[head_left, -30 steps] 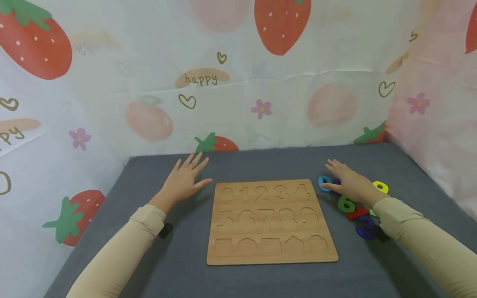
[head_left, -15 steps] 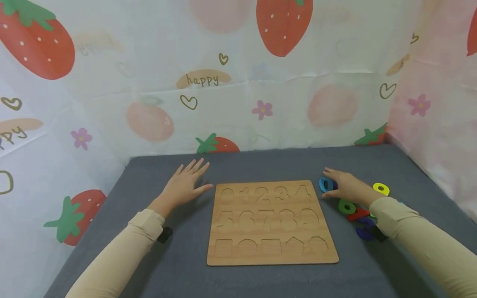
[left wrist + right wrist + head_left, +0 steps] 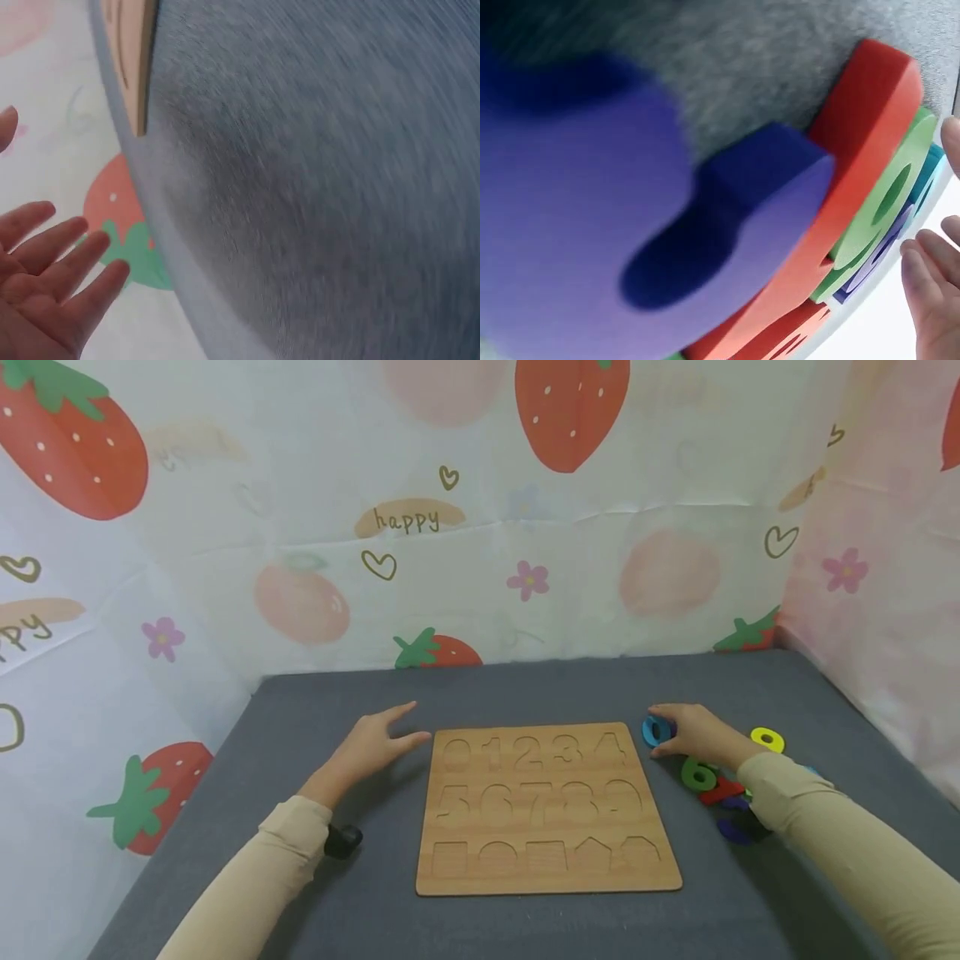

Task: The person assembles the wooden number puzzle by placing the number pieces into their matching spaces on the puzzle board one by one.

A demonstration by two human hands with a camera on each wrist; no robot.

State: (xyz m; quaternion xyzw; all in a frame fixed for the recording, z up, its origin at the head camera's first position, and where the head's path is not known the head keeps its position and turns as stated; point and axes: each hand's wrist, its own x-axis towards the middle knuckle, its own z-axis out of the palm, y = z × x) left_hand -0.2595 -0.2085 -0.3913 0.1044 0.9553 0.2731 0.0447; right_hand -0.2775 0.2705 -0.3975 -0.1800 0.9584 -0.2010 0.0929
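Observation:
A wooden number puzzle board (image 3: 551,887), with cut-outs for digits and shapes, lies in the middle of the grey table. Over the table by its upper left corner is my left hand (image 3: 369,746), fingers and thumb apart, holding nothing. Beyond the board's right edge, my right hand (image 3: 699,734) reaches down, thumb and fingertips on either side of a blue zero (image 3: 648,733). Whether they touch it cannot be made out; the right wrist view shows the fingers (image 3: 924,259) and thumb spread. A purple piece (image 3: 879,255) is partly hidden by this hand.
Under the right forearm lie a green six (image 3: 697,774), a red seven (image 3: 722,791), a dark purple piece (image 3: 735,832) and others partly covered. A yellow ring-shaped piece (image 3: 768,740) lies farther back. Patterned cloth (image 3: 570,610) surrounds the table's back and sides.
My right hand has lowered over the blue zero, and its thumb and fingers have drawn closer together. My left hand has turned and its fingers have come down slightly.

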